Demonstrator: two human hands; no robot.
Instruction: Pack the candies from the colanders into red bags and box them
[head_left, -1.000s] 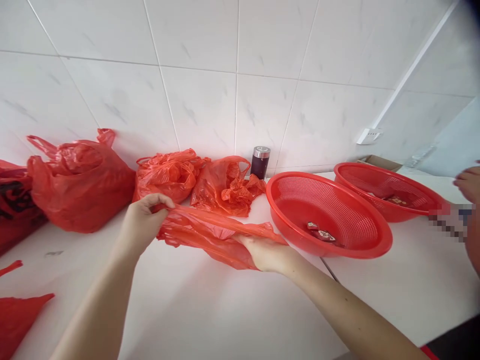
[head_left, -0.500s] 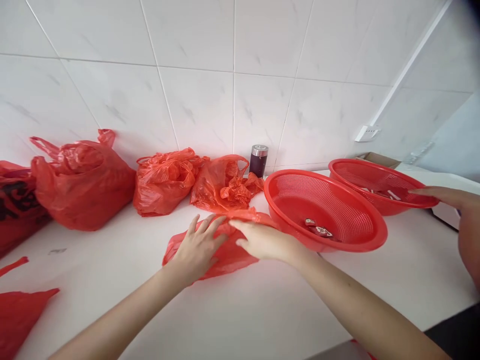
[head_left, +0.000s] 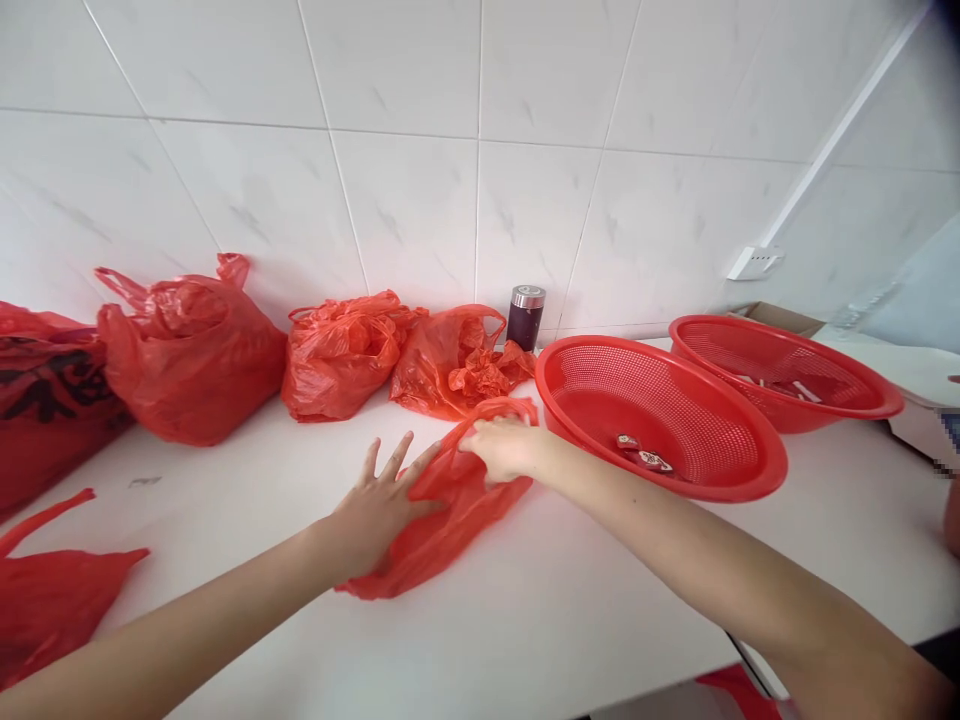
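A thin red plastic bag (head_left: 457,535) lies on the white table under both hands, loose and wrinkled. My left hand (head_left: 382,510) rests on its left side, fingers spread and stretched out. At the bag's far right end is my right hand (head_left: 501,447), fingers bent down into the film and closed on it; the fingertips are partly hidden. Just right of that hand stands a red perforated basket (head_left: 712,400) holding a few small wrapped pieces (head_left: 652,461).
A second red basket (head_left: 787,350) stands behind the first. Along the tiled wall are a filled red bag (head_left: 199,370), two crumpled red bags (head_left: 337,360) (head_left: 439,350) and a dark tumbler (head_left: 525,320). Another red bag (head_left: 60,605) lies at left. Part of a person (head_left: 952,515) shows at right.
The bag has turned, its near left end now closer to me. My right hand's fingers have curled into the film. Another person's hand has left the far basket's rim.
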